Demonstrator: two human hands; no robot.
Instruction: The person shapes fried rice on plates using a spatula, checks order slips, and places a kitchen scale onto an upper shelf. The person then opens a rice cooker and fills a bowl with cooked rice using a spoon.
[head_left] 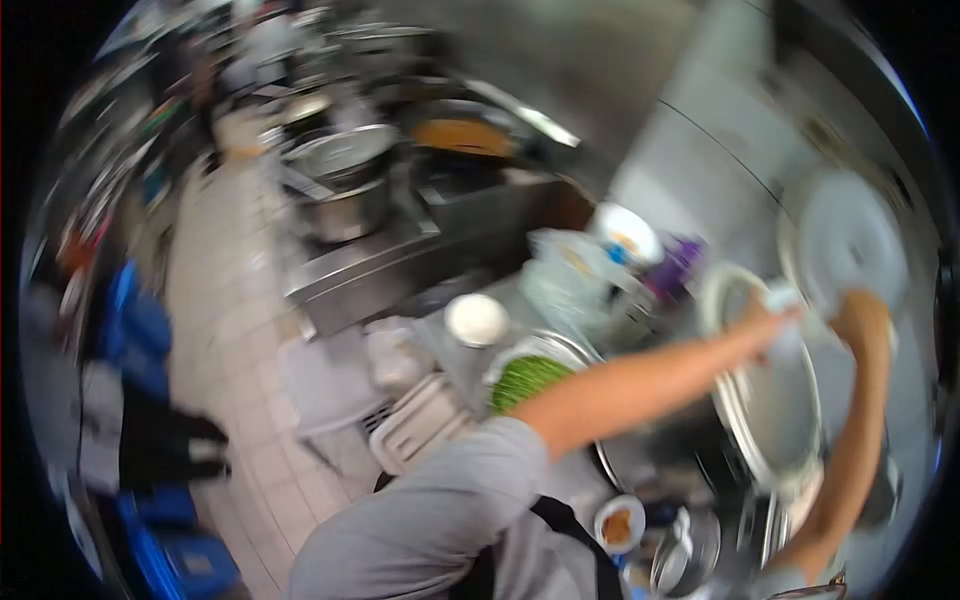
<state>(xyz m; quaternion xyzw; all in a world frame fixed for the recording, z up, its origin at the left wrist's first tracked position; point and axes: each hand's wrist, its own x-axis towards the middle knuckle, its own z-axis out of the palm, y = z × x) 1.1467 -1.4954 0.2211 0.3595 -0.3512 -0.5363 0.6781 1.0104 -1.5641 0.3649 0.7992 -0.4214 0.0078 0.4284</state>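
My left hand (765,328) reaches over a large round container (770,420) with a pale rim, closed on a small whitish object (783,298) that is too blurred to name. On the far side of that container, my right hand (860,318) grips the lower edge of a round, translucent white lid (852,240), which is raised and tilted. Beneath my left forearm, chopped greens (528,380) fill a metal bowl. A clear plastic bag (575,280) lies beyond the greens, beside a purple package (677,265).
A stove with a metal pot (345,210) and a pan of orange food (463,138) stands further back. Another person (95,410) is at the left edge near blue bins (140,325). A small bowl of brown food (617,527) sits near my body.
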